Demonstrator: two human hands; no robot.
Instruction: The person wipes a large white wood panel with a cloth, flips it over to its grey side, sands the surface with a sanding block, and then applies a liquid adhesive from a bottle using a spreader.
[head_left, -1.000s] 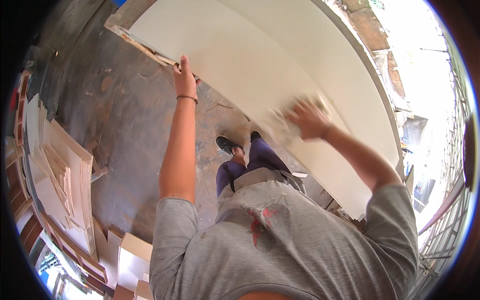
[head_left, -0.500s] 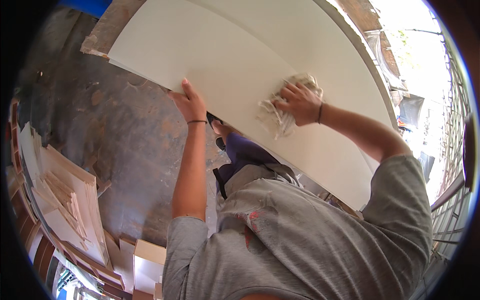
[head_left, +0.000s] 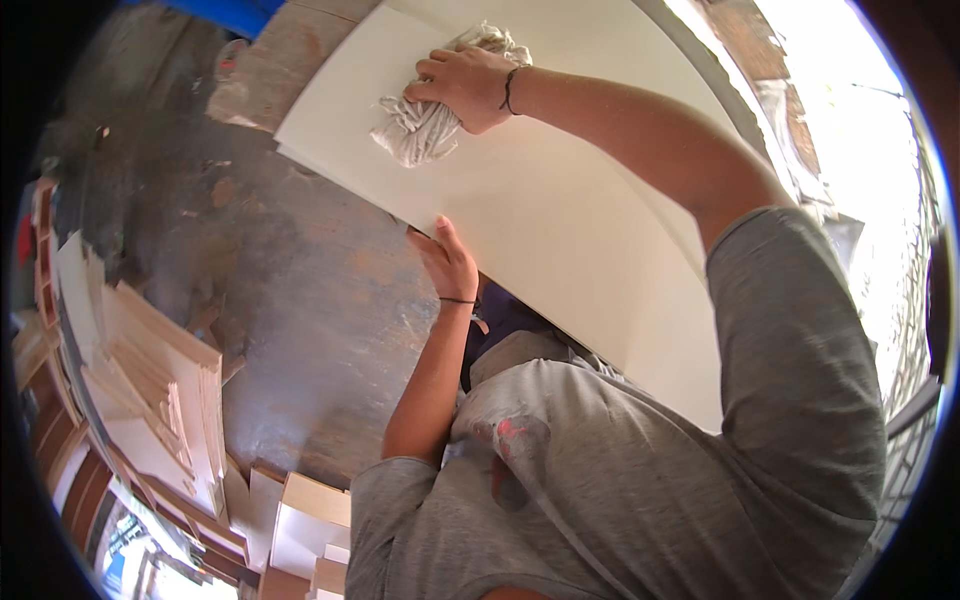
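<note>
A large off-white board (head_left: 560, 230) lies in front of me, its near edge running slantwise past my body. My right hand (head_left: 468, 88) presses a crumpled whitish rag (head_left: 420, 130) onto the board's far left part, fingers bent over the cloth. Bits of the rag stick out on both sides of the hand. At the near edge, my left hand (head_left: 446, 262) grips the board, thumb up on the top face and the other fingers at or under the edge, partly hidden.
A rough brown surface (head_left: 290, 60) shows beneath the board's far left corner. Stained floor (head_left: 300, 290) stretches to the left. Stacked board offcuts (head_left: 160, 370) lean at the lower left, with boxy pale panels (head_left: 305, 520) nearby. A wire mesh (head_left: 905, 300) stands at the right.
My right hand has swept the rag leftward and away from me across the board. The left hand keeps its hold on the edge, appearing lower and farther right as the view shifted.
</note>
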